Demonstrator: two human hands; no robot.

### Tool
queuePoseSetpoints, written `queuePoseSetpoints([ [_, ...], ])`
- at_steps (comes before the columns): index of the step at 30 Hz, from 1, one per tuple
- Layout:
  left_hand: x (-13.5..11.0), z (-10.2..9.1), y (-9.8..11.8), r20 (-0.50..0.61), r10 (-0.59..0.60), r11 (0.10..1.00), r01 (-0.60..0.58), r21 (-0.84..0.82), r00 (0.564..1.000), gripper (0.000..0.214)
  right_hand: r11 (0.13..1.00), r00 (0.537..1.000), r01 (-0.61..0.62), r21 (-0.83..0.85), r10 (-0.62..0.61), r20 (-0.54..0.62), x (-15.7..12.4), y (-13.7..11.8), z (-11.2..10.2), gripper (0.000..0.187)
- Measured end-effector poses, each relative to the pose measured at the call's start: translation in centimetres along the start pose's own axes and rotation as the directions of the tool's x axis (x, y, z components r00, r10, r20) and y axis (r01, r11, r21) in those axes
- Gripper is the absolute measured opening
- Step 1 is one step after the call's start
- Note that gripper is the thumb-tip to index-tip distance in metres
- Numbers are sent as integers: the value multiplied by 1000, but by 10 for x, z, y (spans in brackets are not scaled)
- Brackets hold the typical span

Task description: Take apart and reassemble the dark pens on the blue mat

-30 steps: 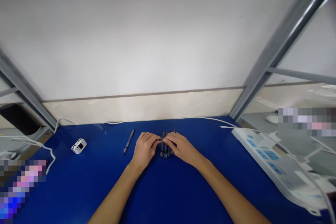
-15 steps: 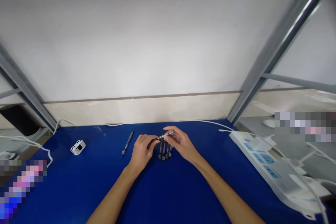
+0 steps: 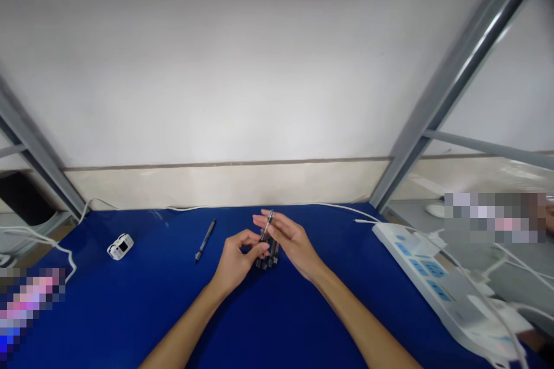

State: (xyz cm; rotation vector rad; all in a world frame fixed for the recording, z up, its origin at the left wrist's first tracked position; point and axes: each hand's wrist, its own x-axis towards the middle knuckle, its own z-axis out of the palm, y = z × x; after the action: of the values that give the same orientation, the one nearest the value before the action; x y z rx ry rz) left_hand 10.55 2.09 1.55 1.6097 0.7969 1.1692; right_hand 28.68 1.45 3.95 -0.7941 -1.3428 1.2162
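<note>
Between my two hands a slim pen (image 3: 267, 227) with a clear barrel is held tilted, its top pointing up and away. My left hand (image 3: 239, 256) pinches the lower end with thumb and fingers. At the upper part, the thumb and fingers of my right hand (image 3: 295, 242) close around it, with some fingers stretched out behind. Below the hands, several dark pens (image 3: 270, 263) lie side by side on the blue tabletop (image 3: 259, 317), partly hidden by my fingers. Another dark pen (image 3: 205, 240) lies apart, left of my left hand.
A small white device (image 3: 120, 247) with a dark screen rests at the left. To the right is a long white power strip (image 3: 433, 282) with cables. A white cable (image 3: 186, 208) runs along the back edge by the wall. Metal posts (image 3: 402, 144) flank the table.
The pen in my hands has swung from nearly level to steeper. My left hand has turned and shifted slightly lower. The view has shifted slightly.
</note>
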Motion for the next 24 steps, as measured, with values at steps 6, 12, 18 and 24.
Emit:
queuePoseSetpoints([
  [6, 1, 0, -3, 6, -3, 1000, 3, -16, 1000, 28, 1000, 994, 8, -7, -8, -107, 2, 8, 1, 31],
  [12, -3, 5, 1, -78, 0, 994, 8, 109, 997, 21, 997, 988, 23, -77, -35, -153, 5, 14, 0, 40],
  [18, -2, 3, 5, -104, 48, 984, -29, 176, 993, 20, 994, 987, 29, -106, -45, -153, 1, 8, 6, 32],
  [24, 0, 1, -1, -53, 40, 996, -36, 80, 998, 24, 997, 999, -22, 68, 25, -45, -3, 2, 10, 34],
])
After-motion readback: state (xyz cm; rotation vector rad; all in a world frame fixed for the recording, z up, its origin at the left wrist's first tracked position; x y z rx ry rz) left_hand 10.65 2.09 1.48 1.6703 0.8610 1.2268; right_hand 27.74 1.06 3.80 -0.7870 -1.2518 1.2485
